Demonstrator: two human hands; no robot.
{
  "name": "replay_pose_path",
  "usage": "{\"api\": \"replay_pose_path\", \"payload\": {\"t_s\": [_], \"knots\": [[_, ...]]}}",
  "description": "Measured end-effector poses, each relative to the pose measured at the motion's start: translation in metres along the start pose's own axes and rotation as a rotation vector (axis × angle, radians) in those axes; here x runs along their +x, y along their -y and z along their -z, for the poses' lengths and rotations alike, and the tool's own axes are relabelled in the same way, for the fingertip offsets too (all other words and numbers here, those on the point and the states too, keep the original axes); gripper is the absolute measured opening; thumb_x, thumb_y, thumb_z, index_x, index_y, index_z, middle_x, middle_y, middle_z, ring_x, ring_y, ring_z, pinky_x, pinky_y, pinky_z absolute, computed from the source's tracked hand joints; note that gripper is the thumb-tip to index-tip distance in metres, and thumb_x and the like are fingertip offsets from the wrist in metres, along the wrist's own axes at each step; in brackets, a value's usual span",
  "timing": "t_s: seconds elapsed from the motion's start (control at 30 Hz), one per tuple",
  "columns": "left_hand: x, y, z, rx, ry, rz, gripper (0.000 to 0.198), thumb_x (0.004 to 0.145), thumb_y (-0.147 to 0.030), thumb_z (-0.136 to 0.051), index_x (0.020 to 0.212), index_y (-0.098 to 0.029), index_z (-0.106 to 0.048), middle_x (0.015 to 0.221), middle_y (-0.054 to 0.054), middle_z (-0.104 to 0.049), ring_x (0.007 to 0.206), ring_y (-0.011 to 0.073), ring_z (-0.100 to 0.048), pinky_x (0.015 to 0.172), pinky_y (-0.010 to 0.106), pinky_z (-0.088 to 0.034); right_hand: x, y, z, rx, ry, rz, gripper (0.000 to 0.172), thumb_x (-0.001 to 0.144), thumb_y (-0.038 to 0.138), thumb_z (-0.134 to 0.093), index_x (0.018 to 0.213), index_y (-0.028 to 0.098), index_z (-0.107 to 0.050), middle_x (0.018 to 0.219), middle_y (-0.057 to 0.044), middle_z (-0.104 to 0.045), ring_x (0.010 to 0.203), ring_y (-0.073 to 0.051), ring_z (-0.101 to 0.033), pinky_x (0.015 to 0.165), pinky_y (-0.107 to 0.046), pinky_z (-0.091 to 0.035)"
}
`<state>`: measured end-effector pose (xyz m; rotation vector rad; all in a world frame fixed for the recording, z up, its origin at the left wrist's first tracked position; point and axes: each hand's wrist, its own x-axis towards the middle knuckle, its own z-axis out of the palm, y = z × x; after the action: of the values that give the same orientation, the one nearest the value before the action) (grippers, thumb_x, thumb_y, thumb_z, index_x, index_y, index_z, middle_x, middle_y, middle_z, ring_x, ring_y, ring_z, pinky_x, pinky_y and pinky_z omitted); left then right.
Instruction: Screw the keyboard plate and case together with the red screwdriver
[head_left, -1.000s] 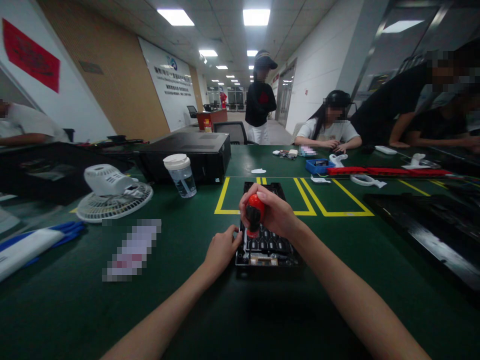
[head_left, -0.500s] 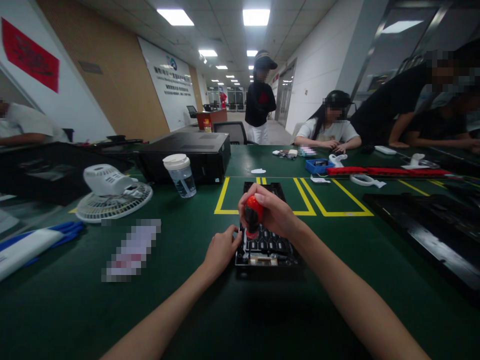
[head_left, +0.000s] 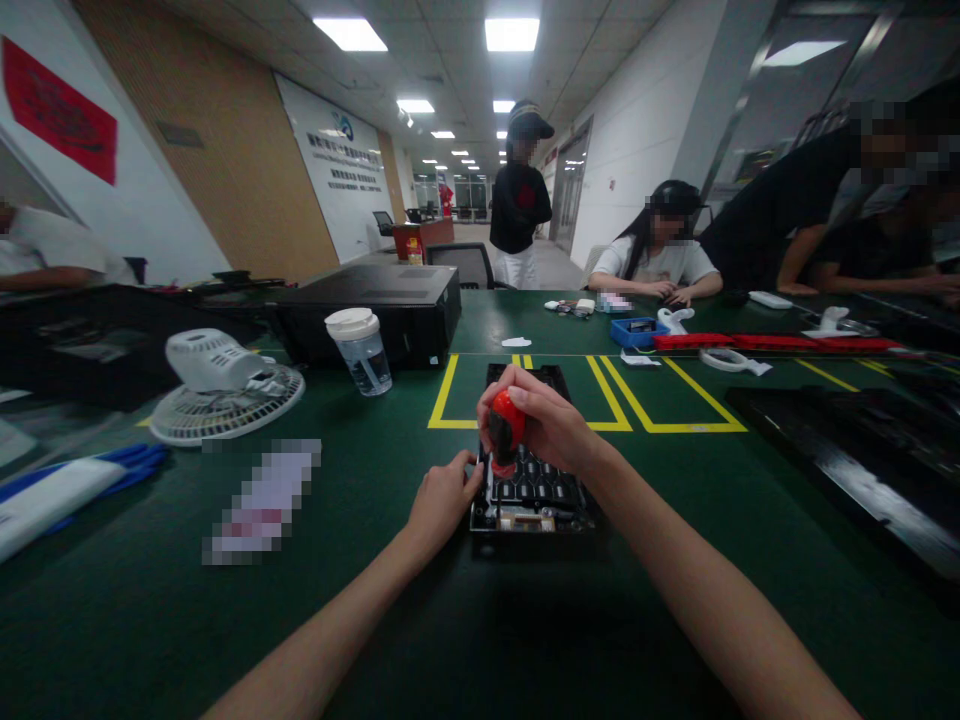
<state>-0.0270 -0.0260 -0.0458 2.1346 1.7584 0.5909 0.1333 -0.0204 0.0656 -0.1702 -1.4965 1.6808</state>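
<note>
In front of me on the green table lies a black casing point(head_left: 540, 483) with hexagonal and slotted shapes on its face and a pale strip at its near end. My right hand point(head_left: 547, 415) is closed round the red and black handle of a screwdriver point(head_left: 511, 418), held upright over the casing's left part. The tip is hard to make out below the handle. At the casing's left edge, my left hand point(head_left: 448, 495) grips the side with bent fingers, the thumb along the rim. Part of the casing is hidden by my right hand.
A lidded cup point(head_left: 362, 355) and a white fan point(head_left: 225, 385) stand to the left, before a large black box point(head_left: 367, 300). Blue-and-white gloves point(head_left: 82, 485) lie far left. On the right are a black panel point(head_left: 862, 490) and a blue tray point(head_left: 634, 332). Other people are across the table.
The screwdriver handle has turned slightly, with more red showing on its right side. Both hands and the casing stay in nearly the same place.
</note>
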Motion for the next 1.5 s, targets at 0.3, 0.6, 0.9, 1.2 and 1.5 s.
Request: {"api": "replay_pose_path", "payload": {"t_s": [0.3, 0.6, 0.9, 1.2, 1.5], "knots": [[0.0002, 0.0008, -0.0012, -0.015, -0.006, -0.012, 0.031, 0.086, -0.040, -0.036, 0.104, -0.024, -0.056, 0.067, 0.001, -0.064, 0.061, 0.0140, -0.059, 0.059, 0.022, -0.038, -0.0009, 0.0013, 0.0023, -0.003, 0.005, 0.008, 0.013, 0.084, 0.029, -0.048, 0.084, 0.018, -0.043, 0.086, -0.003, -0.058, 0.063, -0.012, -0.058, 0.059, -0.028, -0.047], [-0.0002, -0.0003, 0.0003, -0.025, -0.004, -0.017, 0.030, 0.086, -0.040, -0.036, 0.101, -0.023, -0.056, 0.064, 0.001, -0.063, 0.058, 0.0135, -0.058, 0.057, 0.022, -0.037, -0.0015, 0.0021, 0.0023, -0.052, -0.013, 0.000, 0.014, 0.084, 0.030, -0.049, 0.082, 0.018, -0.042, 0.084, -0.002, -0.058, 0.063, -0.011, -0.058, 0.059, -0.026, -0.048], [0.0000, -0.0004, -0.0002, -0.015, 0.001, -0.004, 0.029, 0.086, -0.039, -0.036, 0.100, -0.023, -0.056, 0.065, 0.001, -0.063, 0.060, 0.0139, -0.059, 0.059, 0.022, -0.037, -0.0015, 0.0018, 0.0030, -0.081, -0.017, 0.013, 0.012, 0.085, 0.028, -0.048, 0.081, 0.018, -0.042, 0.081, -0.001, -0.057, 0.062, -0.011, -0.058, 0.059, -0.026, -0.048], [-0.0012, -0.0004, 0.0009, -0.035, 0.002, -0.014, 0.028, 0.086, -0.039, -0.036, 0.100, -0.024, -0.055, 0.067, 0.001, -0.063, 0.061, 0.0140, -0.059, 0.060, 0.022, -0.037, -0.0006, 0.0019, 0.0033, -0.134, -0.025, 0.047, 0.014, 0.085, 0.028, -0.050, 0.079, 0.018, -0.043, 0.077, 0.000, -0.057, 0.059, -0.010, -0.057, 0.057, -0.025, -0.049], [-0.0010, -0.0009, 0.0016, -0.023, 0.011, -0.009, 0.029, 0.087, -0.040, -0.035, 0.098, -0.023, -0.055, 0.067, 0.001, -0.063, 0.062, 0.0135, -0.059, 0.059, 0.021, -0.037, -0.0011, 0.0029, 0.0041, -0.200, -0.052, 0.077, 0.015, 0.084, 0.029, -0.051, 0.079, 0.017, -0.044, 0.075, 0.000, -0.056, 0.058, -0.009, -0.055, 0.057, -0.025, -0.049]]}}
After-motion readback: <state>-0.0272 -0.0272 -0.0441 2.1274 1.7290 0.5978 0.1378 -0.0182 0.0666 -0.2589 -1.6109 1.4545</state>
